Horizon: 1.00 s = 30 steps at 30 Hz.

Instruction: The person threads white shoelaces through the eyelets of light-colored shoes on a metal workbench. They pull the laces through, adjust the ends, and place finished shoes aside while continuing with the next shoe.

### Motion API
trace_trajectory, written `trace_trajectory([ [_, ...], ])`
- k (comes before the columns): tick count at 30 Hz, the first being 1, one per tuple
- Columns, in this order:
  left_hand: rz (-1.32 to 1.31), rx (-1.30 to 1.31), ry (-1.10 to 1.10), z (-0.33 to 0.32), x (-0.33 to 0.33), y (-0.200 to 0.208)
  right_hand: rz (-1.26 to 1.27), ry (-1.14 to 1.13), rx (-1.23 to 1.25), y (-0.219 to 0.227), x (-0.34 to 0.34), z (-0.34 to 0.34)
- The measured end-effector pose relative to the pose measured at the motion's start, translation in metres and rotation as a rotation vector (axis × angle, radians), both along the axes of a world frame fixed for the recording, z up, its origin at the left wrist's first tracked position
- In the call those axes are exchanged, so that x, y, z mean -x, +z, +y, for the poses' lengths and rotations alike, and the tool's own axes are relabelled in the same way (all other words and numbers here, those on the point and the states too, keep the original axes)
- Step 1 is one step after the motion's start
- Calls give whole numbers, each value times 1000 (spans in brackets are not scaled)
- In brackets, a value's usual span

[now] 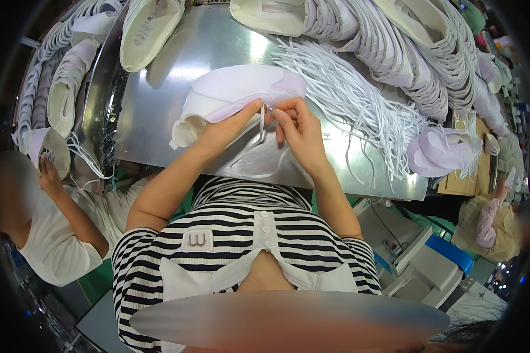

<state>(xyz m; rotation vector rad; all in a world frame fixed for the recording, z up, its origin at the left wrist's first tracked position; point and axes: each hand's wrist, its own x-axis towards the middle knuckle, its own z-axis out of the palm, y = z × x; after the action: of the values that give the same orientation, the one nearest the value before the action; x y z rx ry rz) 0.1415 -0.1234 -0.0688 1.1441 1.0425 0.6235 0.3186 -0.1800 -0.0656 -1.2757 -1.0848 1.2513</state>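
Observation:
A white and lilac shoe upper [235, 82] lies on its side on the metal table [150, 138], its toe end to the right. My left hand [231, 126] grips it along the eyelet edge, with the thumb pressed near the eyelets. A thin white shoelace [261, 128] hangs from that edge and loops down onto the table. At the same spot my right hand [299, 125] has thumb and index finger pinched together on the lace close to the eyelets. The lace tip between those fingers is too small to make out.
A heap of loose white laces [353, 100] spreads to the right of my hands. Nested rows of shoe uppers [388, 65] line the far right, with another upper [150, 35] at the far left. On the left, a person [62, 235] handles an upper [53, 144].

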Motion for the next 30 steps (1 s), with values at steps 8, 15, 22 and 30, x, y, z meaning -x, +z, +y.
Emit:
trace_trajectory([
  [8, 195, -419, 4, -8, 0, -3, -76, 9, 59, 0, -6, 2],
  [15, 511, -996, -199, -9, 8, 8, -540, 67, -7, -12, 12, 27],
  [22, 68, -188, -120, 13, 23, -4, -668, -108, -83, 8, -37, 15],
  [30, 74, -211, -130, 32, 29, -25, -38, -143, 116, -21, -20, 46],
])
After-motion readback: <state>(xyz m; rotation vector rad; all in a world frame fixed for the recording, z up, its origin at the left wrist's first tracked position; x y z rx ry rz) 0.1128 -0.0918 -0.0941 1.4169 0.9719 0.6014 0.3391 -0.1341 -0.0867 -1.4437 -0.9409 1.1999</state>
